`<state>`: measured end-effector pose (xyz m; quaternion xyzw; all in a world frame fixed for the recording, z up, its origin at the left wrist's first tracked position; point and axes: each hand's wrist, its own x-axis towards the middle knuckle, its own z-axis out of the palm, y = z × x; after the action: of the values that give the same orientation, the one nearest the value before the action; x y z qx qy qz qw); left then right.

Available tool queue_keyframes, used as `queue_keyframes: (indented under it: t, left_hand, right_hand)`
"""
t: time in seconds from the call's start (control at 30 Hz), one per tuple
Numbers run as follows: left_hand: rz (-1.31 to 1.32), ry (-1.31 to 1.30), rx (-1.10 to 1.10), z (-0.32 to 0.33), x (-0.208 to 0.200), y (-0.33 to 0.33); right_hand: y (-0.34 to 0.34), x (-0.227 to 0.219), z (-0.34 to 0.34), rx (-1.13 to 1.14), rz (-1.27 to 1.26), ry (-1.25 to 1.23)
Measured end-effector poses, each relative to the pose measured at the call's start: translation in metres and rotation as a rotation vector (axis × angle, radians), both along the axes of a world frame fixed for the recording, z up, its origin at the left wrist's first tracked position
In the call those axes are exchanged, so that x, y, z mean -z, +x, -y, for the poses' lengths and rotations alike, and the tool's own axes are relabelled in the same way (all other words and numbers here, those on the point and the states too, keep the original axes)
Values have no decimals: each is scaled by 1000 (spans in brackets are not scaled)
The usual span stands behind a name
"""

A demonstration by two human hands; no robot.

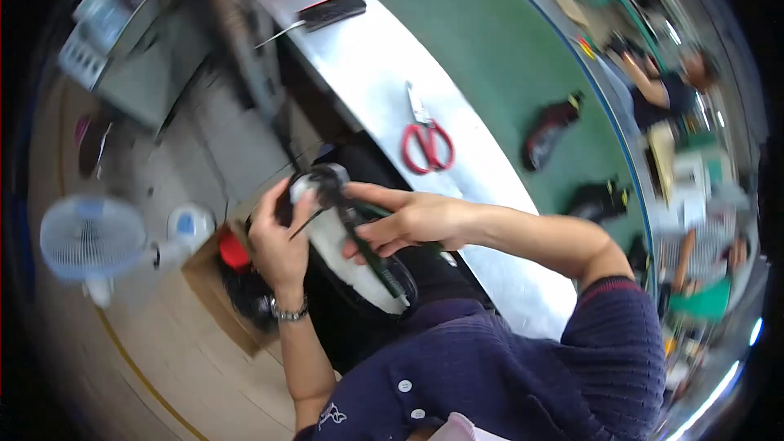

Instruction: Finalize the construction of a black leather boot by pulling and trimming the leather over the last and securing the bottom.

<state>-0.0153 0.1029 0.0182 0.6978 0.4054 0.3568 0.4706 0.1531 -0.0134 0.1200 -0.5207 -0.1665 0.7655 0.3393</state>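
Note:
A dark shoe (333, 247) with a pale inside rests over my lap, its far end blurred. My left hand (280, 241), with a metal watch band at the wrist, is closed around the far left end of that shoe. A slim dark green stick-like tool (376, 264) lies slantwise across the shoe opening. The fingers of my right hand (408, 220) bend around this tool, with the index finger stretched toward the far end of the shoe. Part of the tool is hidden by the hand, and its exact kind cannot be made out.
Red-handled scissors (427, 145) and a black phone-like device (332, 11) lie on the metal bench edge (523, 282). Dark shoes (552, 132) stand on the green belt (457, 24). At left are a fan (93, 238) and a cardboard box (214, 286). Co-workers (657, 86) sit across the belt.

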Motion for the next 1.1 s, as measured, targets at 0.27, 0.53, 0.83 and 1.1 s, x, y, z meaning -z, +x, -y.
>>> queue_keyframes:
  t: [0.27,0.53,0.83,1.1]
  left_hand:
    - [-242,303,22,4,-18,1]
    - [-214,369,-1,4,-17,-6]
    - [-152,411,-50,5,-6,-3]
    - [-50,460,-119,11,-3,-5]
  right_hand:
    - [-3,0,-11,-38,115,7]
    - [3,-21,-49,-329,242,-26]
    - [-14,-15,-33,-335,582,147]
    - [-22,-6,-16,-355,775,239]
